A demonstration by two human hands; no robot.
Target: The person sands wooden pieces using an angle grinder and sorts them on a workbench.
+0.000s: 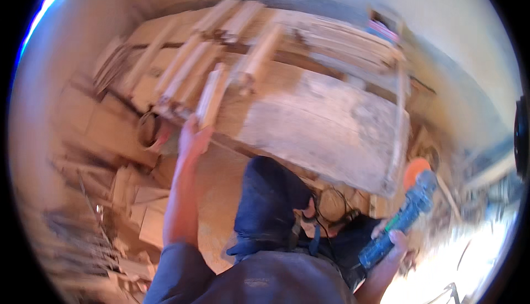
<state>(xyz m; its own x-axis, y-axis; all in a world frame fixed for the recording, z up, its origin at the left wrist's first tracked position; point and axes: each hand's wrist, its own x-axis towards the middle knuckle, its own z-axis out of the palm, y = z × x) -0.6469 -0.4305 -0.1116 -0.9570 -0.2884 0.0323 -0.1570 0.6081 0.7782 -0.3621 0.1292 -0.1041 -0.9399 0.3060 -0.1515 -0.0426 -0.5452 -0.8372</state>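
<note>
Sawdust and offcuts are littering the workshop floor point(130, 193) below. Nearest, the right hand point(393, 242) is wrapping shut around a blue power grinder point(406, 215), its long axis running up and away to the right, orange disc point(415, 168) leading, likely kept clear of the body. Farther off, the left hand point(193, 138) is closing on a pale wood stick point(211, 95) at the tabletop point(331, 127) edge, the stick pointing away, probably steadying it among more sticks point(182, 69) beyond.

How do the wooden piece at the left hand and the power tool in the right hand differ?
The wooden piece is pale, plain and long, lying on the workbench among similar pieces; the power tool is blue-green with an orange disc, held off the bench. The left hand only grips the wooden piece's end; the right hand wraps the power tool's body. Both are elongated.
</note>
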